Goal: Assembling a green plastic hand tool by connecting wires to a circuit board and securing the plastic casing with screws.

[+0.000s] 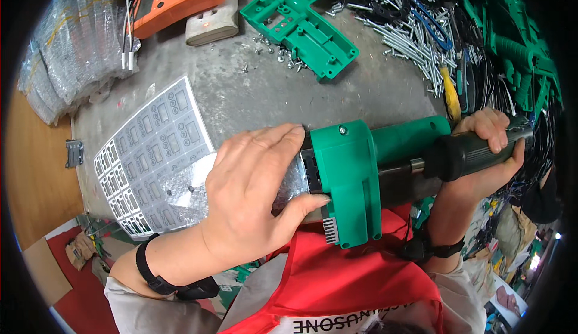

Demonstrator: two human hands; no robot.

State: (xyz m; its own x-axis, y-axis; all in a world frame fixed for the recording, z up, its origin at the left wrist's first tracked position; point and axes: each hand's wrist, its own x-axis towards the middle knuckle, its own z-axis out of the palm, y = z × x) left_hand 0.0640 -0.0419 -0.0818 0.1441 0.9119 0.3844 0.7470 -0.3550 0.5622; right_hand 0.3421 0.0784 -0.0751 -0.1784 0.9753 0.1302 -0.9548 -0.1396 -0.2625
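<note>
My left hand (250, 192) is closed around the left end of a green plastic tool housing (352, 180), its thumb along the near side and its fingers over the top. Part of a shiny silvery, crinkled surface shows beneath this hand. A screw sits in the housing's upper face, and a green handle extends from it to the right. My right hand (492, 135) wraps around a black electric screwdriver (466, 158). Its metal shaft points left toward the housing; whether the tip touches a screw is hidden.
A sticker sheet (153, 147) lies left. Bubble-wrap packs (72, 45), an orange multimeter (177, 0) and a power socket (211, 24) stand behind. A green half-shell (307, 33) lies near loose screws. Long screws (415, 51), a yellow-handled tool (450, 93) and green shells (512, 45) fill the right.
</note>
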